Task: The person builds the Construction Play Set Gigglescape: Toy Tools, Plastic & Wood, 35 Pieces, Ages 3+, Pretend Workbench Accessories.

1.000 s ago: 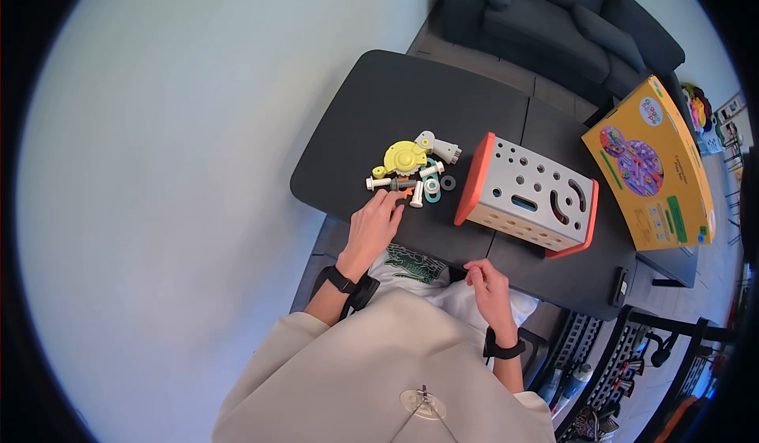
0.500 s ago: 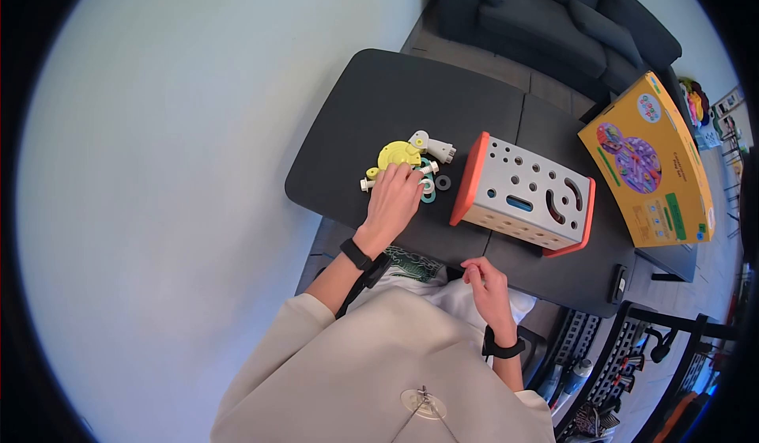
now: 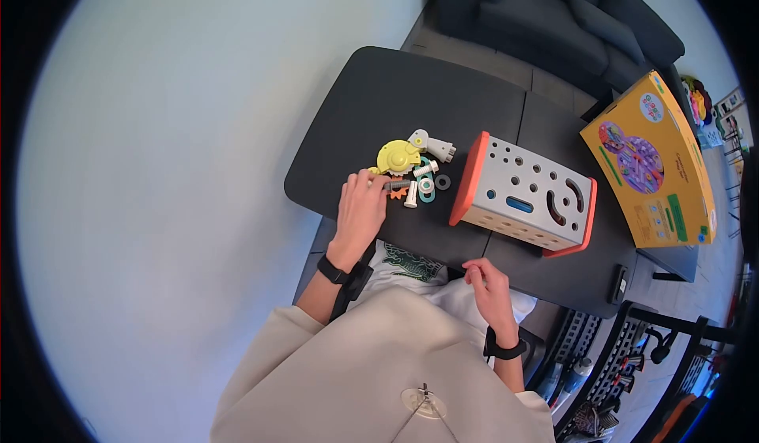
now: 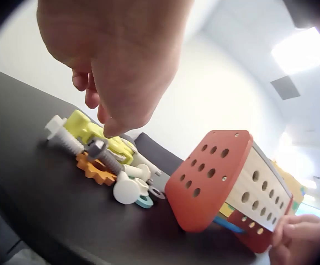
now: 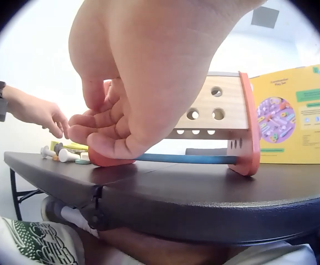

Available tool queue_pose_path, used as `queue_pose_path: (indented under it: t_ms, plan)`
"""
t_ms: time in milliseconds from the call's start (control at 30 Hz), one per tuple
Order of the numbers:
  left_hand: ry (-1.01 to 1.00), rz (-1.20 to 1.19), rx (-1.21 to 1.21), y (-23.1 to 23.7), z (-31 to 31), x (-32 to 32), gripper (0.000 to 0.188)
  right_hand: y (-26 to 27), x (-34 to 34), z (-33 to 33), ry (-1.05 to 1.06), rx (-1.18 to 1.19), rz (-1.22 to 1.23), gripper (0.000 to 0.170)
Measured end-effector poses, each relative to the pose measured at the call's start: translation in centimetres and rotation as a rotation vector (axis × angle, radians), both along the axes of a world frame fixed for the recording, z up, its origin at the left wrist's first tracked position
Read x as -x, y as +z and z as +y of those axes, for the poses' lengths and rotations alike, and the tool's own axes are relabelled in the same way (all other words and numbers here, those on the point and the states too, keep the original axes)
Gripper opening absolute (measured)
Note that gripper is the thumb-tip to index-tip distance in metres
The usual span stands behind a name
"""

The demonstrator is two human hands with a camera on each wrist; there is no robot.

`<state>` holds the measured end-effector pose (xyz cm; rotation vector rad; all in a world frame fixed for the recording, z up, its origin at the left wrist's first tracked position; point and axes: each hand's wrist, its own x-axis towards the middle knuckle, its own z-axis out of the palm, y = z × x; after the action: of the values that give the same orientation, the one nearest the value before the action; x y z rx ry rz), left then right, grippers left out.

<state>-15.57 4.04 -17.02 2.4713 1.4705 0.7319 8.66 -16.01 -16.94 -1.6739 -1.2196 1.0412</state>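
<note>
The right hand is being held near the front edge of the table, fingers loosely curled. The left hand is being held over a white bolt, relaxed fingers pointing downward, beside a grey bolt, orange gear and yellow disc. Rightward, the perforated box is being backed by a carton.

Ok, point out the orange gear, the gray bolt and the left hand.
Orange gear (image 4: pixel 97 173), left wrist view: toothed face.
Gray bolt (image 4: pixel 112 161), left wrist view: threaded shaft.
Left hand (image 3: pixel 360 215), head view: back of hand.
</note>
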Motion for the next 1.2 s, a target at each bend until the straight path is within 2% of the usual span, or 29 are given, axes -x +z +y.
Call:
queue_pose_path:
  t_ms: [133, 300, 633, 833, 900, 967, 1033, 1100, 1200]
  plan:
    - [0.005, 0.023, 0.038, -0.7, -0.7, 1.4, 0.031, 0.1, 0.9, 0.9, 0.017, 0.003, 0.026, 0.017]
    - [-0.030, 0.035, -0.019, -0.4, -0.4, 0.7, 0.041, 1.4, 2.5, 3.0, 0.141, 0.034, -0.075, 0.018]
    - [-0.085, 0.107, -0.060, -1.2, 0.5, 0.9, 0.037, 1.6, 3.5, 3.5, 0.149, 0.022, -0.080, 0.020]
    - [-0.083, -0.062, -0.019, 0.8, -2.4, 0.3, 0.034, 2.4, 3.5, 3.6, 0.136, 0.013, -0.074, 0.027]
    - [-0.114, -0.225, 0.271, 1.3, -4.1, -0.5, 0.032, 2.5, 3.9, 3.4, 0.114, -0.149, -0.005, 0.034]
    - [-0.167, -0.281, 0.260, 1.2, -5.6, -1.7, 0.034, 2.3, 4.1, 3.4, 0.116, -0.183, -0.009, 0.036]
    - [-0.282, -0.323, 0.376, 1.5, -6.8, -2.8, 0.034, 2.0, 4.1, 3.2, 0.113, -0.220, -0.014, 0.038]
    - [-0.315, -0.351, 0.432, 1.5, -7.3, -3.7, 0.035, 1.9, 3.8, 2.7, 0.090, -0.234, -0.034, 0.037]
    - [-0.358, -0.375, 0.525, 2.0, -7.8, -5.1, 0.035, 1.8, 2.9, 1.6, 0.019, -0.162, 0.023, 0.035]
